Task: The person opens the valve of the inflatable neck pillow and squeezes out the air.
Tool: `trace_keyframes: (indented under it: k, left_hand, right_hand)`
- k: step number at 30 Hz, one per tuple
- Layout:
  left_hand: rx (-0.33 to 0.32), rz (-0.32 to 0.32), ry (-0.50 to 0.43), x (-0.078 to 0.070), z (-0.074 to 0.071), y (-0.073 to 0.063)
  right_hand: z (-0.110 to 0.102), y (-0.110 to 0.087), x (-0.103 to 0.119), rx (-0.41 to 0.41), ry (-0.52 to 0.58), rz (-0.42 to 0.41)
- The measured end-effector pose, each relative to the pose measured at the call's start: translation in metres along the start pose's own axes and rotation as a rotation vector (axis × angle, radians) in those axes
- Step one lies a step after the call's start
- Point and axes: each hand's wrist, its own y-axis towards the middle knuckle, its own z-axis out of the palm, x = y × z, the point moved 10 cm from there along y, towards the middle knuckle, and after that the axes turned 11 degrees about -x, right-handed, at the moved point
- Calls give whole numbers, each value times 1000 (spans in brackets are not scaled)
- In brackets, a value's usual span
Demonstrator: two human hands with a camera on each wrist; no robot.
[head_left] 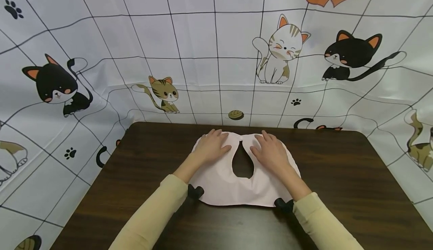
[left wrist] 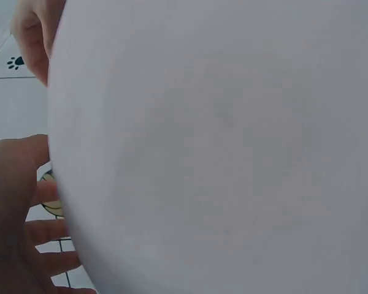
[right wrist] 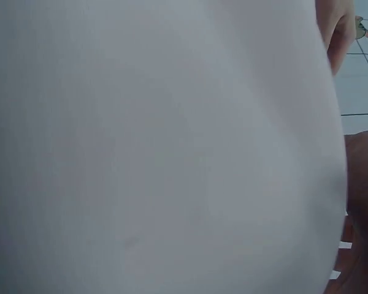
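A pale pink bib (head_left: 233, 193) lies spread on the dark table, its teardrop neck opening in the middle and its two neck ends meeting at the far side. My left hand (head_left: 211, 147) rests on the upper left part with fingers extended. On the upper right part rests my right hand (head_left: 271, 152), its fingers also stretched forward. Pale fabric (left wrist: 221, 147) fills most of the left wrist view, with fingers (left wrist: 52, 231) along its left edge. Similar fabric (right wrist: 172, 147) covers most of the right wrist view.
The dark wooden table (head_left: 338, 175) extends around the bib. Behind and beside it hangs a white grid-patterned cloth (head_left: 196, 35) printed with cartoon cats. Black wrist devices (head_left: 284, 205) sit by the cuffs, overlapping the bib's near corners in the head view.
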Motion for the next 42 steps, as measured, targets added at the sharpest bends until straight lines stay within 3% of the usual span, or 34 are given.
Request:
trace_keyframes:
  k: [8, 13, 24, 33, 36, 42]
  left_hand:
    - [49, -16, -32, 2, 14, -1]
    - [63, -28, -42, 4, 20, -1]
    - [108, -57, -29, 8, 27, -4]
    - [123, -52, -24, 2, 27, -6]
    - [92, -42, -28, 2, 23, -6]
    - [-63, -24, -16, 4, -2, -7]
  right_hand:
    - [20, -4, -11, 119, -8, 68]
    - [27, -5, -12, 165, -5, 63]
    - [35, -8, -9, 215, -2, 40]
    - [29, -11, -10, 217, 1, 49]
    - [26, -12, -12, 222, 9, 55]
    - [11, -10, -13, 186, 32, 50]
